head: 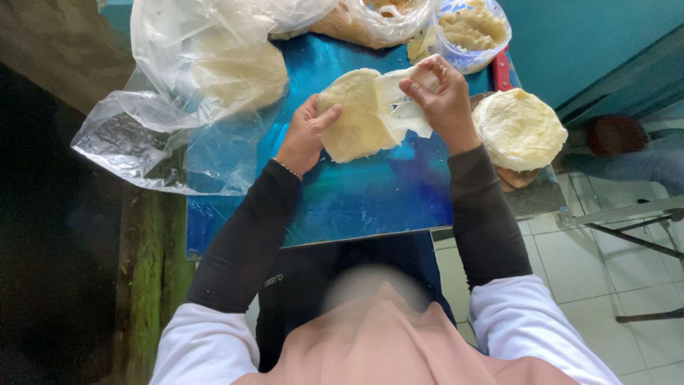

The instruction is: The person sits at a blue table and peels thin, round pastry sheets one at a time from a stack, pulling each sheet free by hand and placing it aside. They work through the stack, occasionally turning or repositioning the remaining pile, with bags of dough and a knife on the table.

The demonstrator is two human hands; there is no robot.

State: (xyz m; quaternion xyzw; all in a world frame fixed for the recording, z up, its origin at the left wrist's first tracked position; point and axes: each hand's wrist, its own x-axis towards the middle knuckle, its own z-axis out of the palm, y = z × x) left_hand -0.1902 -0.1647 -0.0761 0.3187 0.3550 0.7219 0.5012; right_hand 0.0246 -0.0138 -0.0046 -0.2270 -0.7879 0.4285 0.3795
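My left hand (pixel 305 132) holds a round pale flat dough disc (pixel 354 117) by its left edge, above the shiny blue table (pixel 370 199). My right hand (pixel 443 96) pinches a thin translucent plastic sheet (pixel 400 107) and has it partly lifted off the right side of the disc. Both forearms wear dark sleeves, and a thin bracelet (pixel 287 169) circles the left wrist.
A stack of similar round discs (pixel 519 128) sits at the table's right edge. A large clear plastic bag (pixel 192 93) with more pale discs lies at the left. A clear bag of yellowish filling (pixel 470 30) and another bag (pixel 370 18) stand at the back. White floor tiles (pixel 591 264) are on the right.
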